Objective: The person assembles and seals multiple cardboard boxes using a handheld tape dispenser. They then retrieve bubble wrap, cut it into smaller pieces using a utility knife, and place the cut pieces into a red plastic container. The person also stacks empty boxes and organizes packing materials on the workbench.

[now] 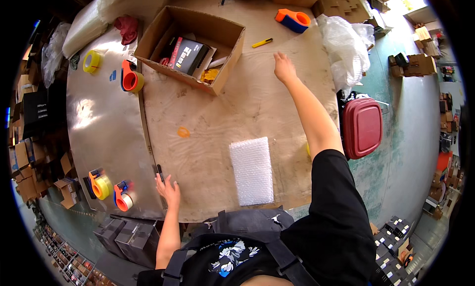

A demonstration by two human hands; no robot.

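Observation:
My right hand (285,68) hovers over or rests on the wooden tabletop (207,115), just below a yellow utility knife (262,43), holding nothing that I can see. My left hand (169,189), fingers spread, is beside a black marker pen (160,172) near the seam with the metal sheet. A white bubble-wrap piece (252,171) lies flat near the front edge. The open cardboard box (228,69) holds a black and red printed carton (187,56), other packets and something orange-yellow. An orange and blue tape dispenser (293,20) lies beyond the knife.
On the metal sheet (107,137) at left are a yellow tape roll (91,61) and tape dispensers (131,81). A red cloth (127,29) and a bubble-wrap roll (83,28) lie at back left. Plastic wrapping (345,48) and a red-lidded bin (363,128) border the right edge.

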